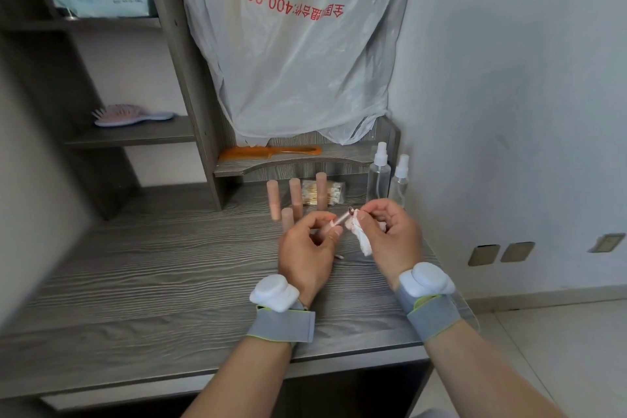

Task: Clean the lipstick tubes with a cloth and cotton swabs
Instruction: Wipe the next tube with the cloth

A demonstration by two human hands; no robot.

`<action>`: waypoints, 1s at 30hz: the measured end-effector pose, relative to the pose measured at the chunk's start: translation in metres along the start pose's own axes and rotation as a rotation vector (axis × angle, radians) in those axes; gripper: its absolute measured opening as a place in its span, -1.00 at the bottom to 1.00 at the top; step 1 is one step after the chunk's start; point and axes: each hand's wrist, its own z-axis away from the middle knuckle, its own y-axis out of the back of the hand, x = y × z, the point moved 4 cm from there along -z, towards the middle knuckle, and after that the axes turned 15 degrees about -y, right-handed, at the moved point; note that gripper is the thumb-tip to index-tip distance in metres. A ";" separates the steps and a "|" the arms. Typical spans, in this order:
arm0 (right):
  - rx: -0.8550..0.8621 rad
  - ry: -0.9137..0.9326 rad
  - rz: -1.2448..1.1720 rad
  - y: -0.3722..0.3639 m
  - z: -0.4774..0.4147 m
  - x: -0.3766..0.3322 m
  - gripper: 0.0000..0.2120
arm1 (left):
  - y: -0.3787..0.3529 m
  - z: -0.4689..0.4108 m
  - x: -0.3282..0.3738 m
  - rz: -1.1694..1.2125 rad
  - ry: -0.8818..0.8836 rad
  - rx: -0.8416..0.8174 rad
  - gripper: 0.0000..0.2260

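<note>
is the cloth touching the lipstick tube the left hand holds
Touching. In the head view the cloth, pinched by the right hand, presses against the upper end of the lipstick tube in the left hand.

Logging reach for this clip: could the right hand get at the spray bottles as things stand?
Probably yes: the spray bottles stand just behind the right hand with nothing between, though it pinches the cloth.

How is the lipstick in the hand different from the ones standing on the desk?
The held lipstick lies tilted in the left hand; the standing tubes are upright on the desk. The right hand holds a cloth at the held lipstick's tip; no hand touches the standing tubes. All are pinkish.
</note>
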 end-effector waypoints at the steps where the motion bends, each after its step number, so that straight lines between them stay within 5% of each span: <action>1: 0.005 0.001 -0.003 0.000 0.000 0.000 -0.81 | 0.000 0.000 0.000 -0.014 -0.009 0.006 -0.88; 30: 0.046 0.015 0.049 0.003 0.003 -0.002 -0.82 | -0.002 0.000 0.006 -0.233 -0.163 -0.053 -0.81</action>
